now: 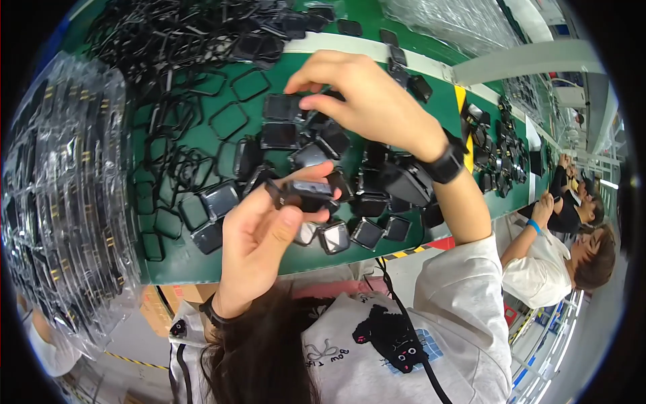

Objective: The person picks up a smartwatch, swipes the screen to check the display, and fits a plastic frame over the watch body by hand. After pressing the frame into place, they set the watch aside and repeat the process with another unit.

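My left hand (pixel 262 232) is raised over the green belt (pixel 222 259) and grips a small stack of black square parts (pixel 306 193) between thumb and fingers. My right hand (pixel 363 94) reaches farther out, with a black band on its wrist (pixel 445 163). Its fingertips pinch a dark square part (pixel 286 108) that lies among other square parts on the belt. More square parts with glossy faces (pixel 336 236) lie beneath both hands.
A heap of thin black square frames (pixel 195 87) covers the belt's far left. Clear plastic bags of parts (pixel 64 195) stand at the left. More black parts (pixel 494 145) trail along the belt to the right, where other people (pixel 565 249) sit working.
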`<action>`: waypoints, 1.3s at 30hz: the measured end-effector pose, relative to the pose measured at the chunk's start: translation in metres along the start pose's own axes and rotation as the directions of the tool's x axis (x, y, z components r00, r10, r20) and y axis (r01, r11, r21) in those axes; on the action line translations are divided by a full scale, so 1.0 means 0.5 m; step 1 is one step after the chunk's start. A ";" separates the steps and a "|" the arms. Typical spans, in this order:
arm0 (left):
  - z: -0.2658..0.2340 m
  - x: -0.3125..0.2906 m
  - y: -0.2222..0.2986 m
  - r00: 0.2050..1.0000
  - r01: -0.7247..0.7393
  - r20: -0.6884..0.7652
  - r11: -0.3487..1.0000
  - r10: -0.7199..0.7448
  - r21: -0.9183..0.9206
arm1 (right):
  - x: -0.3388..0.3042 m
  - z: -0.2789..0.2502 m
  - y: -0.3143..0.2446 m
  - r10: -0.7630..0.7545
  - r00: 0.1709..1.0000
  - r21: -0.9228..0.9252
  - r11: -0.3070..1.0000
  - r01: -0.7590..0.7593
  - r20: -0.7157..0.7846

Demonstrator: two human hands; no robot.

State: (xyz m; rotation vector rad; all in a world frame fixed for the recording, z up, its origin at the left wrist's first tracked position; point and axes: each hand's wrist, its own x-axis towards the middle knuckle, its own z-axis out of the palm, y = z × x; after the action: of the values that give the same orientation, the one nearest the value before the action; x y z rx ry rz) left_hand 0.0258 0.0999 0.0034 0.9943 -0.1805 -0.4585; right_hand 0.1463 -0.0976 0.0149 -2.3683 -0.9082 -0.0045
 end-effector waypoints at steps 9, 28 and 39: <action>-0.049 -0.031 0.009 0.930 -0.092 -0.356 0.995 0.097 0.031 | 0.056 0.058 -0.020 -0.144 0.968 -0.033 0.990 0.140 -0.203; 0.001 -0.007 -0.037 0.961 -0.082 -0.274 0.990 0.048 -0.113 | -0.103 0.082 -0.143 0.195 0.926 0.353 0.933 -0.073 -0.325; -0.034 -0.005 -0.011 0.840 -0.278 -0.500 0.958 0.208 -0.068 | -0.007 0.048 -0.036 0.031 0.999 0.041 0.999 -0.031 -0.007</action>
State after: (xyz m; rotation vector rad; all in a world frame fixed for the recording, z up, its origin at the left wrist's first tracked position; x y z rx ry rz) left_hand 0.0281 0.1113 -0.0100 0.9054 0.1815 0.0271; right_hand 0.1277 -0.0766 0.0039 -2.3431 -0.8600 0.0176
